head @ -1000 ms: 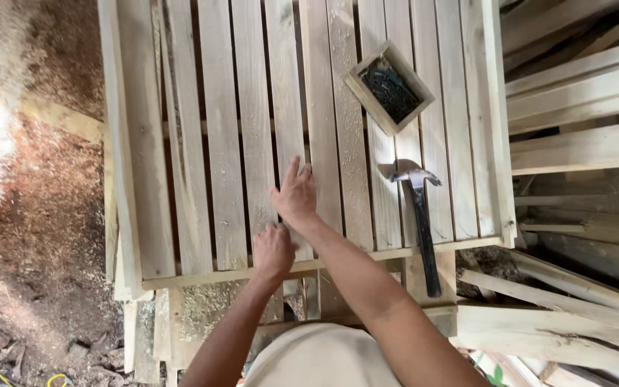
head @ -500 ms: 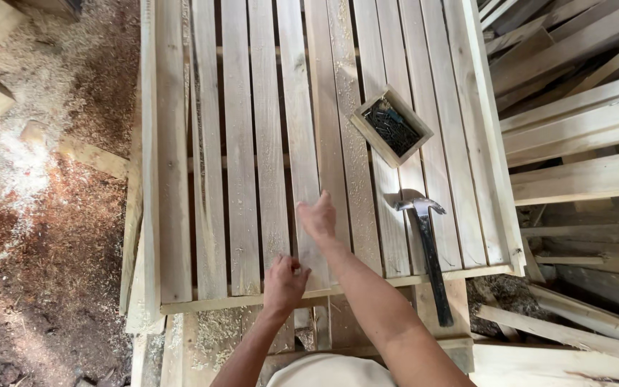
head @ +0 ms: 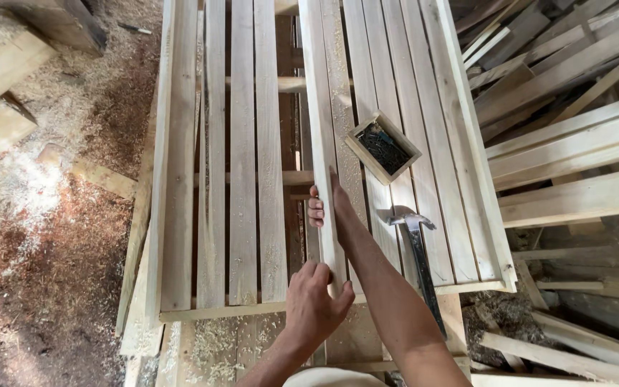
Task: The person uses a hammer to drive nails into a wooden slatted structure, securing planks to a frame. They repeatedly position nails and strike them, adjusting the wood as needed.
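Both hands grip one wooden slat [head: 322,136], tilted on edge within the slatted frame [head: 180,179].

Left hand [head: 314,304]: closed around the slat's near end at about 6 o'clock, fingers curled over the top edge, apparently to steady and steer it.

Right hand [head: 318,208]: wrapped on the same slat farther up, fingertips [head: 314,211] showing on its left side, the forearm lying across the boards. The two-point hold appears to keep the long piece from twisting.

The slat runs from 6 toward 12 o'clock, over a dark gap between fixed boards.

A small wooden box of dark nails [head: 382,147] rests at 1 o'clock; a hammer [head: 417,251] lies at 4 o'clock, both within reach of the right arm.

The right palm is hidden behind the slat. The hammer handle's end runs past the frame edge. The slat's far end is cut off by the frame top.
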A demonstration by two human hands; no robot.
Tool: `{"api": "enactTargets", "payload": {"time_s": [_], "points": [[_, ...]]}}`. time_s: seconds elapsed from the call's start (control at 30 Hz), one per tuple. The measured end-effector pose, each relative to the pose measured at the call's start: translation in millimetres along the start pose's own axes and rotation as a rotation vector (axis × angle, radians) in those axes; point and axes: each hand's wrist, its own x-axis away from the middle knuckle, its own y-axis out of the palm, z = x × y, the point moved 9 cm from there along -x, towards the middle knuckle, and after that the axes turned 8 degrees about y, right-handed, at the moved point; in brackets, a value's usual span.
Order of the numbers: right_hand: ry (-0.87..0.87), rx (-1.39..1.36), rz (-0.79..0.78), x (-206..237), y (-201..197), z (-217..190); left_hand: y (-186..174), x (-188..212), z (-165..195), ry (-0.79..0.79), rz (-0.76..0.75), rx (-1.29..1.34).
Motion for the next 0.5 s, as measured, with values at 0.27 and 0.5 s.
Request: {"api": "enactTargets", "payload": {"time_s": [0.27,0.5], "points": [[-0.182,0.495,0.438,28.5,-13.6,-46.0,66.8,40.7,-76.6,-0.540,-0.197,0.871],[-0.363,0.456,0.613,22.5,-67.7,-32.9,126.9,59.9,-100.9,-0.739,-0.345,1.038]]}}
